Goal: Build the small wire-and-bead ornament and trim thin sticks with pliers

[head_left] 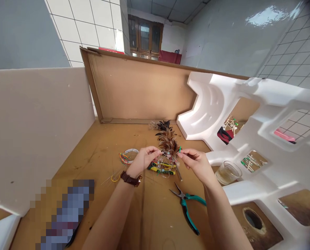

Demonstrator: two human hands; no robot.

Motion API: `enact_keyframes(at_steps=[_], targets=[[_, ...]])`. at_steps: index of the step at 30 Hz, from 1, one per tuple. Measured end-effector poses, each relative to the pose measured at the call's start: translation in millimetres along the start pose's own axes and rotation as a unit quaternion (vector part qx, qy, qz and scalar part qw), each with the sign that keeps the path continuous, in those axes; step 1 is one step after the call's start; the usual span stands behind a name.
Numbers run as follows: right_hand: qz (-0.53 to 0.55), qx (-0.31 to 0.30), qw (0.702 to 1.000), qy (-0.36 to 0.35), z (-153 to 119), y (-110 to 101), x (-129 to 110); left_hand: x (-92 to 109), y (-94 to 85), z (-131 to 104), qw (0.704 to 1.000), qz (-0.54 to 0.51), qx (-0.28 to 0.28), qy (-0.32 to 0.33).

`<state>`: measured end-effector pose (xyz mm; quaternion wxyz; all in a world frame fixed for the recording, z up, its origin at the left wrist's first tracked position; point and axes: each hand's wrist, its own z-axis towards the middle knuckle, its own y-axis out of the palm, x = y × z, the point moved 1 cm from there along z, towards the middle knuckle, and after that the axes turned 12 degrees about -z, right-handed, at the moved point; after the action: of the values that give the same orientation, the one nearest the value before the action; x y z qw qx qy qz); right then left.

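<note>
Thin, clear wire loops carrying small pinkish and pale-blue bits form a beaded tangle (pixel 167 160) between the two hands, at the foot of a feather bundle (pixel 167 138). The feathers are brown and tan, darkening to black at twelve o'clock, and a slim stick (pixel 179 173) pokes out at five o'clock. The left hand (pixel 146 157), with a dark strap watch (pixel 131 178) on its wrist, has its grip pinching the tangle's edge at nine o'clock; the exact strand is too small to tell. The right hand (pixel 198 163), at three o'clock, has its grip pinching a short green piece (pixel 180 149).

The bench (pixel 113 218) is brown and scuffed, with a round hole (pixel 253 218) at four o'clock from the hands. A cardboard wall (pixel 144 90) rises at its far edge, a pale board (pixel 37 128) at nine to ten. Beyond, white tiles (pixel 87 29) show at eleven and a wooden-framed window (pixel 145 34) near twelve.

Yellow-and-black pliers (pixel 161 170) lie partly covered by the tangle. Teal-handled pliers (pixel 187 206) lie at five o'clock, jaws apart, one handle running behind the right forearm. Coiled coloured wires (pixel 128 156) sit at nine, a blurred-out item (pixel 71 211) at eight, and a glass (pixel 228 172) of liquid between three and four. White moulded foam (pixel 274 107) looms from one to four, blocking much of that side, though its openings show things behind.
</note>
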<state>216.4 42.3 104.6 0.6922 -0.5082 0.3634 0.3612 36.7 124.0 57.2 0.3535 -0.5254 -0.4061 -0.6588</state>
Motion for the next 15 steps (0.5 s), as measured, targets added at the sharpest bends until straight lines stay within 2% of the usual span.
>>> enact_keyframes(at_steps=[3,6,9,13,15], targets=[[0.024,0.012,1.000,-0.014,2,8,3,-1,1.0,1,1.000,0.011,0.005,-0.016],[0.032,-0.057,0.998,-0.018,5,17,9,-2,0.4,2,0.999,0.008,-0.005,-0.031],[-0.025,-0.120,0.992,-0.023,7,25,14,-2,2.0,2,0.999,0.027,-0.008,-0.026],[-0.148,-0.075,0.984,-0.058,10,27,19,0,9.7,-1,0.997,0.080,-0.013,0.002],[-0.194,-0.083,0.975,-0.075,10,26,21,1,14.5,-4,0.993,0.113,-0.026,0.021]])
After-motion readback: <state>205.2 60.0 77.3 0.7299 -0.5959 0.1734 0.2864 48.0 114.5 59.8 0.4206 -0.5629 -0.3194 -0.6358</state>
